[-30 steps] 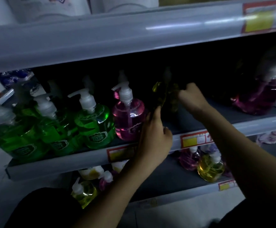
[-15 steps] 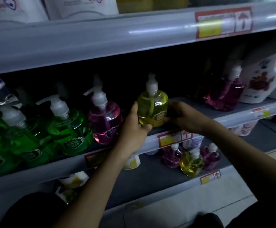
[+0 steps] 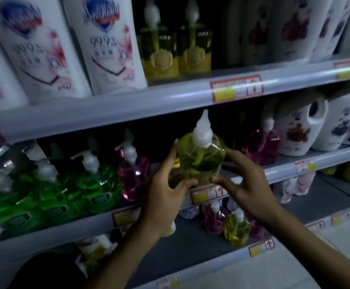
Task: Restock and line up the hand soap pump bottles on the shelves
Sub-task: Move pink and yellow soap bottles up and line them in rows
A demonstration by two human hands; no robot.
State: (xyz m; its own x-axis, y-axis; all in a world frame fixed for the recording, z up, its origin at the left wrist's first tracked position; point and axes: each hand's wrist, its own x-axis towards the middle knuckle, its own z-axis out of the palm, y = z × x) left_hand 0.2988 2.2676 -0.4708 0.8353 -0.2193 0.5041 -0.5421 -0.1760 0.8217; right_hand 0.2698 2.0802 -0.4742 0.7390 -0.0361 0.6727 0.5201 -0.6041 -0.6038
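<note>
Head view: left hand (image 3: 165,190) and right hand (image 3: 247,184) clasped the yellow pump bottle (image 3: 201,161) by its sides; full, probably heavy, slick plastic, best held round its body.

White bottles (image 3: 111,44) cut off at top edge, print blurred. Price tag (image 3: 235,87) illegible. Base of yellow bottle (image 3: 201,159) partly hidden by left hand (image 3: 165,190).

The top shelf (image 3: 128,102) is carrying white bottles (image 3: 111,49) and yellow pump bottles (image 3: 159,51). The middle shelf (image 3: 55,228) is holding green pump bottles (image 3: 99,188), pink pump bottles (image 3: 134,176) and white jugs (image 3: 295,130).
</note>
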